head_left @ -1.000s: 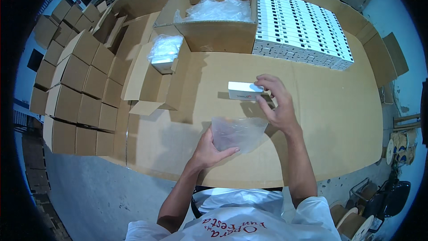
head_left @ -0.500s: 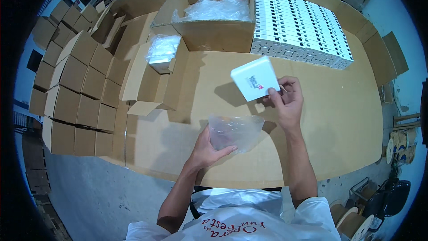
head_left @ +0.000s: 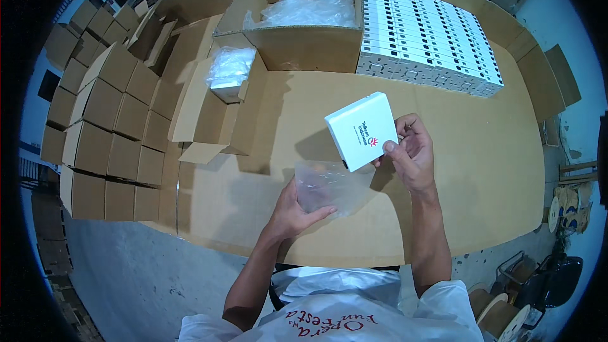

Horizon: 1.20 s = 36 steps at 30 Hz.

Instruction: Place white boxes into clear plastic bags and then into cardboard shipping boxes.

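Observation:
A flat white box (head_left: 358,128) with small print and a red mark is gripped at its right edge by my right hand (head_left: 410,152), thumb on top. It is tilted and held above the table. Below and left of it, my left hand (head_left: 296,210) holds a clear plastic bag (head_left: 332,185), with the thumb at the bag's lower edge and the fingers behind it. The box's lower corner comes close to the bag's upper edge; whether they touch I cannot tell.
An open carton (head_left: 218,123) at left holds several plastic-wrapped white boxes (head_left: 229,75). Behind it, a bigger carton (head_left: 310,49) contains clear bags (head_left: 310,11). Rows of white boxes (head_left: 424,41) stand at back right. Brown cartons (head_left: 104,117) are stacked along the left.
My right hand has brought the white box slightly down toward the bag and turned it, so its printed face shows more squarely. My left hand and the bag have barely moved.

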Available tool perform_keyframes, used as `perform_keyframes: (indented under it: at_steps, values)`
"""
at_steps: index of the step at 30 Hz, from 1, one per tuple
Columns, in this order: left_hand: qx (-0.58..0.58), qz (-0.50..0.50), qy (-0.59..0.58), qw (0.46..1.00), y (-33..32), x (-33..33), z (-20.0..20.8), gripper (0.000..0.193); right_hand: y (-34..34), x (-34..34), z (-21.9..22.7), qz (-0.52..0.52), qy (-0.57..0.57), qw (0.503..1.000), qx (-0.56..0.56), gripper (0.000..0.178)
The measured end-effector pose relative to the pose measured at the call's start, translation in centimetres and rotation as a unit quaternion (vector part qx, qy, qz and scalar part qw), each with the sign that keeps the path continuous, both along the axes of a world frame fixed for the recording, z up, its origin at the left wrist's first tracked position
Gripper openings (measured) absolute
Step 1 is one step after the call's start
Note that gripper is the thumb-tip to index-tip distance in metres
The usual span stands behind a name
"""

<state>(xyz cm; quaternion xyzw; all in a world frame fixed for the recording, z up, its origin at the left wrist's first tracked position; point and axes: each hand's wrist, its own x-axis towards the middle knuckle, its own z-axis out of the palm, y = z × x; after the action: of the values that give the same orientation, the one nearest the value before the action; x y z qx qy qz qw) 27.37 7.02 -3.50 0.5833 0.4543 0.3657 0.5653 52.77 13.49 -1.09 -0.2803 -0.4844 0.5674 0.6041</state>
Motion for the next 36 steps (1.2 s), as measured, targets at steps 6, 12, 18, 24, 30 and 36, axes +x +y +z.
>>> perform_keyframes:
  at_steps: [6, 12, 18, 24, 30, 36]
  values:
    - [-0.027, -0.004, 0.006, 1.000, 0.1, -0.3, -0.3, 0.079, -0.1, 0.0, 0.3, 0.004, -0.044, 0.999, -0.005, 0.022]
    - [-0.024, -0.010, 0.026, 0.999, 0.3, -0.2, -0.1, 0.076, -0.2, 0.4, 0.2, 0.007, -0.075, 0.997, -0.006, 0.025]
    - [-0.001, 0.008, -0.026, 1.000, 0.2, 0.0, -0.9, 0.069, -0.4, 0.5, 0.5, 0.019, -0.125, 0.992, 0.006, 0.026]
    - [-0.004, 0.002, -0.004, 1.000, 0.2, -0.1, -0.8, 0.069, -0.5, 0.1, 0.1, 0.031, -0.133, 0.990, 0.019, 0.025]
    - [-0.024, 0.017, -0.043, 0.999, 0.2, 0.5, -0.7, 0.056, -0.5, 0.1, 0.2, 0.037, -0.219, 0.975, 0.012, 0.023]
    - [-0.083, 0.049, -0.084, 0.992, 0.4, 1.1, 0.1, 0.034, -0.4, 0.5, 0.2, 0.052, -0.302, 0.951, 0.044, 0.018]
